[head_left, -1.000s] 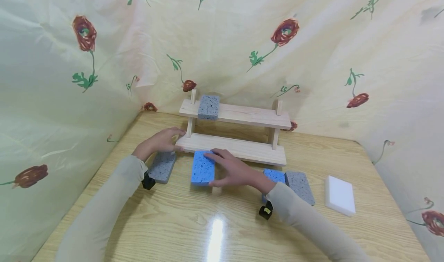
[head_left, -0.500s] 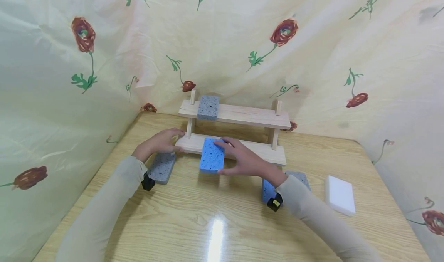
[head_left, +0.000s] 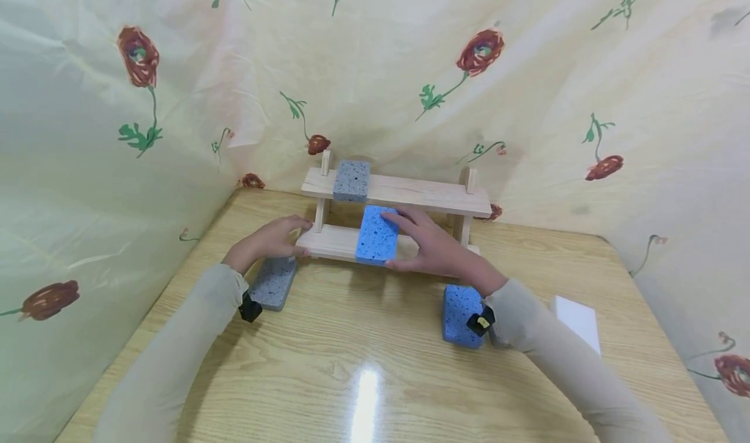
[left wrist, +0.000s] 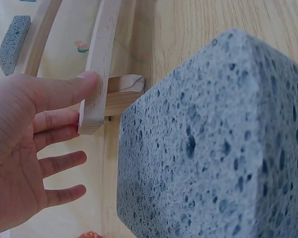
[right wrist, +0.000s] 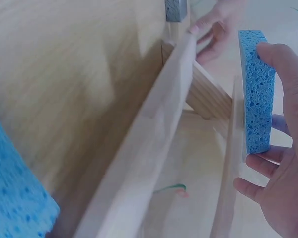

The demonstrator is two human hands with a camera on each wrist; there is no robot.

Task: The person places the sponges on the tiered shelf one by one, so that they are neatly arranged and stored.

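Observation:
My right hand (head_left: 430,242) pinches a blue sponge (head_left: 375,234) by its right side, thumb and fingers at its edges. In the head view the sponge overlaps the lower board of the wooden shelf rack (head_left: 334,240), just below the upper board. The right wrist view shows the thumb on the end of the blue sponge (right wrist: 258,94). My left hand (head_left: 269,238) grips the left end of the lower board, thumb on one face (left wrist: 94,94) and fingers on the other. A grey sponge (head_left: 352,181) lies on the upper board, toward its left.
Another grey sponge (head_left: 273,283) lies on the table under my left wrist. A second blue sponge (head_left: 461,316) lies front right, beside a grey one (head_left: 498,335) mostly hidden by my right sleeve. Farther right is a white sponge block (head_left: 577,322). Flowered sheeting (head_left: 398,71) hangs behind.
My right hand has raised the blue sponge from in front of the rack, up and to the right, toward the upper board. The left hand has stayed on the lower board's end.

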